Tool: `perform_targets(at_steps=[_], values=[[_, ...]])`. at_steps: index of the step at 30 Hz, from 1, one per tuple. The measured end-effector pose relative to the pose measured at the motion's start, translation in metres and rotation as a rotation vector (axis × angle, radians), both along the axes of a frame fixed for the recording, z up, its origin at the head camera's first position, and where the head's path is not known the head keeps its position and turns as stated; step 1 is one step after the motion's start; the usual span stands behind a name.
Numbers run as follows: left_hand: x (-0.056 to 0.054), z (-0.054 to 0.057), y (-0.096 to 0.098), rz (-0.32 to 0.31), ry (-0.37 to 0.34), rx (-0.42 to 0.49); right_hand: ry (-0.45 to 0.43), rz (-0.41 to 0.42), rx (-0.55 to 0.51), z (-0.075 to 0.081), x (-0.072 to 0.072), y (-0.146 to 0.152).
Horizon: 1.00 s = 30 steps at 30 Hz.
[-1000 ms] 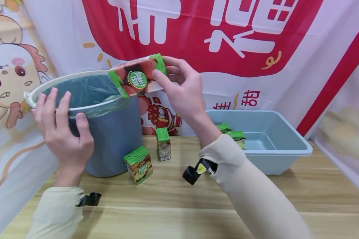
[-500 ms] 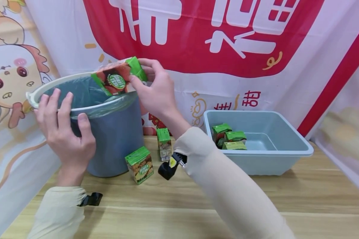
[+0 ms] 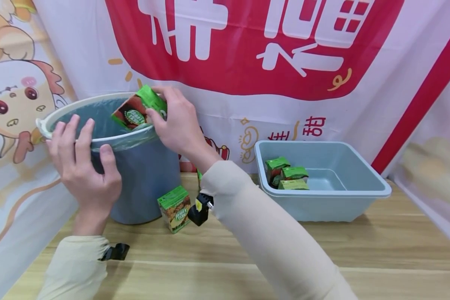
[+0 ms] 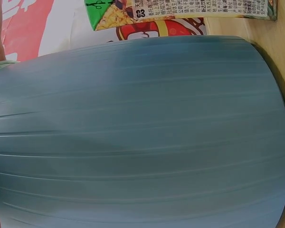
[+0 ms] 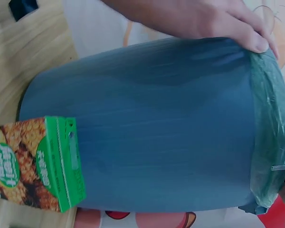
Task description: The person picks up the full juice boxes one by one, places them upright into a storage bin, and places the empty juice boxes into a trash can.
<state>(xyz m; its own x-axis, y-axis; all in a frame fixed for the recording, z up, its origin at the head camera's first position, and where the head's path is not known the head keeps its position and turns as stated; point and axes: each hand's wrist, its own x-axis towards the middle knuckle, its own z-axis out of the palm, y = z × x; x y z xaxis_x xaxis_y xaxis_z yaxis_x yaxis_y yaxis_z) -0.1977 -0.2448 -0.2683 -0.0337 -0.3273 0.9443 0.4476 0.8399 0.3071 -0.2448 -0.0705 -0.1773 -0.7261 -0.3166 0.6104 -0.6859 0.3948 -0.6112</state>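
In the head view, my right hand (image 3: pixel 178 123) grips a juice carton (image 3: pixel 135 113) with green ends and a dark red fruit print. The carton tilts down into the mouth of a blue trash bin (image 3: pixel 146 175) lined with a clear bag (image 3: pixel 129 141). My left hand (image 3: pixel 88 166) holds the bin's near-left rim, its thumb outside and fingers over the edge. At the bin's foot stands another juice carton (image 3: pixel 175 209), brown and green. Behind the right forearm, a further carton (image 3: pixel 199 177) is mostly hidden. A clear straw (image 5: pixel 282 167) shows near the right hand in the right wrist view.
A light blue tub (image 3: pixel 345 204) stands to the right, with several green-topped cartons (image 3: pixel 293 173) at its left end. Wood-grain tabletop (image 3: pixel 165 266) runs along the front. A printed red and white cloth (image 3: pixel 240 66) hangs behind.
My right hand has moved left and down with the carton, from above the bin's right rim into its mouth. The left hand has stayed on the rim.
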Motion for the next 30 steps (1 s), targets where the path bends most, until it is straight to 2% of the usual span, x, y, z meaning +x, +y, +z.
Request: perform_targets(at_steps=[7,13,30], values=[[-0.0008,-0.0015,0.0006,-0.004,0.011,-0.004,-0.007,-0.045,0.106,-0.0036,-0.0004,-0.0031],[-0.0012,-0.0028,-0.0010,0.001,0.001,-0.007,-0.017,-0.060,0.137,-0.0018,-0.0023,-0.0022],[0.0017,0.0000,-0.0020,0.002,-0.026,-0.017,-0.030,-0.024,0.197,0.0025,-0.0072,0.0032]])
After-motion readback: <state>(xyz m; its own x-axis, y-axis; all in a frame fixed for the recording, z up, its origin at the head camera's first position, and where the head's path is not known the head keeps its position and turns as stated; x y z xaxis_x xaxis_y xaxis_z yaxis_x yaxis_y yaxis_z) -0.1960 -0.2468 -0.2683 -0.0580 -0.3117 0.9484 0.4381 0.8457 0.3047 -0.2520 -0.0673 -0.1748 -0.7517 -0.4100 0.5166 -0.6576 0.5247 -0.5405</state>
